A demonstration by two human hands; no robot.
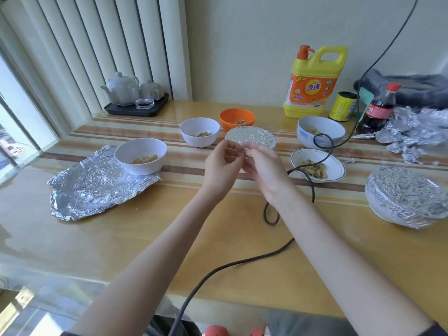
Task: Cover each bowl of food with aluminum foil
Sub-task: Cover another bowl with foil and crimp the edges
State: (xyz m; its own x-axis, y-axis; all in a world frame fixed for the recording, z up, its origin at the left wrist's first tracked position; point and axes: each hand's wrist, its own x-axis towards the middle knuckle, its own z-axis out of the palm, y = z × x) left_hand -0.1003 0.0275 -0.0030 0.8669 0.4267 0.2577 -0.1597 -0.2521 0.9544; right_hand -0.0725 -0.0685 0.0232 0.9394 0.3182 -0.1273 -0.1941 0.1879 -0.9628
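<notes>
Here both hands, left hand (224,161) and right hand (263,166), pinch the near rim of the foil-covered bowl (251,137) just beyond them.

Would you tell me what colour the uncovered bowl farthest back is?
Orange bowl, clearest in the head view.

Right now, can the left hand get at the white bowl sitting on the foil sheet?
Probably yes. The left hand is pinching at the foil-covered bowl in the middle; the white bowl on the flat foil sheet lies to its left, uncovered, with bare table between them. It would have to let go first.
</notes>
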